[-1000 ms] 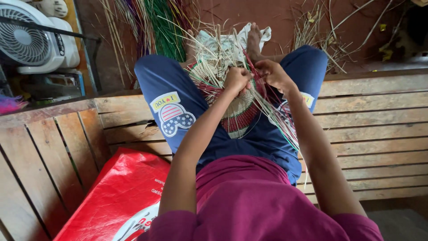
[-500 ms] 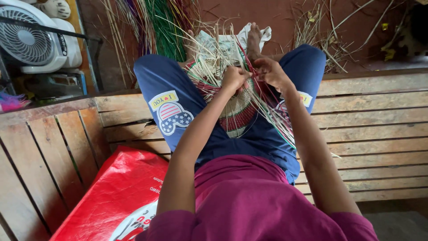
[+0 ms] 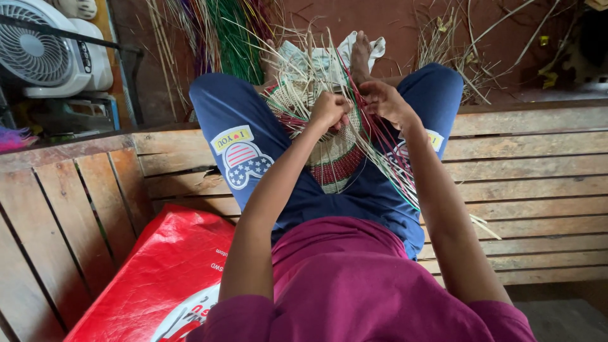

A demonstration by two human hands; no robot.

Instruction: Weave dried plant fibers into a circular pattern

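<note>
My left hand (image 3: 328,109) is clenched on straw strands at the rim of the woven basket (image 3: 332,158) in my lap; my right hand (image 3: 382,101) pinches red and pale strands (image 3: 386,158) just beside it, trailing over my blue shorts (image 3: 253,126) onto the wooden bench (image 3: 538,158).

Woven basket (image 3: 335,161): pale straw with dark red bands, green flecks. Loose strands (image 3: 392,158): straw, red, green. Trousers (image 3: 253,133): navy blue with striped, starred patch. Shirt (image 3: 354,285): magenta. Sack (image 3: 158,272) at bench's (image 3: 538,177) left edge: glossy red, white print. Fan (image 3: 44,47): white.
</note>
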